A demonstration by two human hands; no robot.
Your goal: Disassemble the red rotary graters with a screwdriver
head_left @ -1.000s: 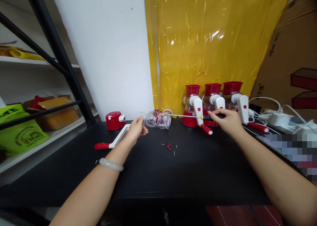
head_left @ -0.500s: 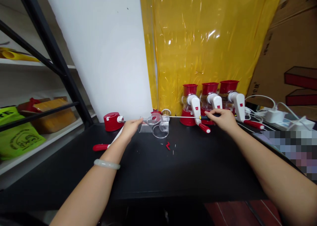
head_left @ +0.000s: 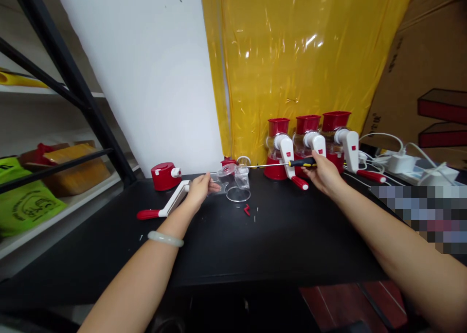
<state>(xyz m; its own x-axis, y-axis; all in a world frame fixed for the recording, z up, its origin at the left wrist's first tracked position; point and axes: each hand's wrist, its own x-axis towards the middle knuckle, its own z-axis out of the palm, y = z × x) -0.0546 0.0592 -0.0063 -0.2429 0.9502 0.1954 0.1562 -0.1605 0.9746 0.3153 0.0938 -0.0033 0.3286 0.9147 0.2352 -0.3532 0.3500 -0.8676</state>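
Note:
My right hand [head_left: 323,175] is closed on the black and yellow handle of a long screwdriver [head_left: 302,163], whose thin shaft points left toward a clear plastic housing [head_left: 238,194]. The housing stands on the black table. At its left side my left hand [head_left: 202,187] is closed around a clear part of it, partly hidden by the fingers. A white crank with a red handle [head_left: 149,214] lies left of my left hand, and behind it sits a round red base [head_left: 166,176]. A small red piece [head_left: 247,210] and tiny screws lie in front of the housing.
Three red and white rotary graters [head_left: 279,150] stand at the back right, beside white chargers and cables [head_left: 401,163]. A metal drum [head_left: 243,162] is behind the housing. A shelf [head_left: 82,194] with bags stands at the left.
The clear housing has turned more upright. My left hand has shifted slightly, uncovering more of the white crank. The screwdriver's handle shows more in my right hand, whose fingers sit lower.

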